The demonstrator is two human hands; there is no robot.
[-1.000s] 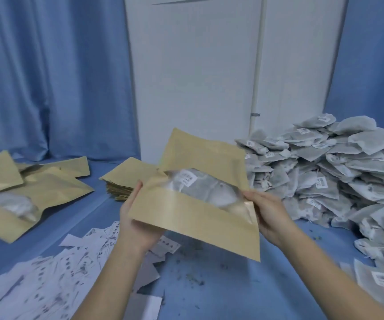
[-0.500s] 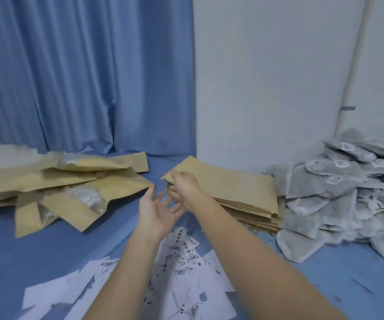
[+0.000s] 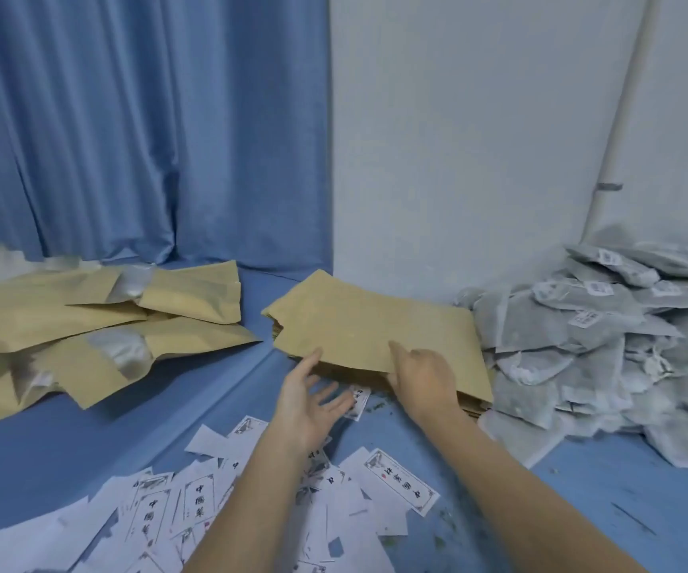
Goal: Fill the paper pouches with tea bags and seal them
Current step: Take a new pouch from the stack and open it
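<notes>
A stack of empty brown paper pouches [image 3: 375, 324] lies on the blue table by the wall. My right hand [image 3: 423, 376] pinches the near edge of the top pouch, thumb on top, lifting it slightly. My left hand [image 3: 311, 401] hovers with spread fingers just left of it, fingertips near the same edge, holding nothing. Several filled pouches [image 3: 98, 324] with clear windows lie heaped at the left. A big heap of grey tea bags [image 3: 606, 337] lies at the right.
Several white printed labels [image 3: 193, 506] are scattered on the blue table [image 3: 65, 440] in front of me. A blue curtain [image 3: 135, 126] hangs behind the filled pouches, and a white wall [image 3: 458, 138] stands behind the stack. Tea crumbs dot the near right.
The filled pouch I held a second ago has left my hands and my view turned left. My right hand slid along the stack to the near edge of its top pouch and pinched it.
</notes>
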